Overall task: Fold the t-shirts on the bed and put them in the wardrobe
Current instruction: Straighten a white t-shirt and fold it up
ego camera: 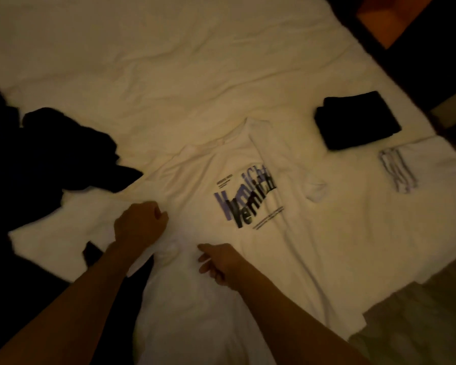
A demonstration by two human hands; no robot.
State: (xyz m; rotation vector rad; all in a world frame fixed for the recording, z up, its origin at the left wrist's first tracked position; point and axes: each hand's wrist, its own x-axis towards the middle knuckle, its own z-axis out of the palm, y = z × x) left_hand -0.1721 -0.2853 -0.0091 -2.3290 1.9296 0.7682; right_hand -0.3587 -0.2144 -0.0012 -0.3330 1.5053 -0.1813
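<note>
A white t-shirt [248,233] with a dark and purple printed word on its chest lies spread face up across the near part of the bed [169,75], its collar pointing toward the far side and its hem toward the person. One sleeve lies out to the left, the other is crumpled at the right of the print. The left hand [140,223] is curled into a fist on the shirt near the left sleeve seam; it seems to pinch the cloth there, though the blur makes the grip hard to confirm. The right hand [219,262] sits just beside it, lower on the shirt's body, with its fingers bent and gathering a fold of the fabric. Both forearms reach in from the bottom edge of the view. To the left, a heap of dark clothes [50,143] lies unfolded, partly overlapping the white shirt's left sleeve. On the right side of the bed, well apart from the hands, a folded black shirt [358,119] rests flat, and just beside it toward the near edge lies a folded white garment [411,167] with a grey print. The bedsheet is pale and creased. The picture is dim and motion-blurred.
</note>
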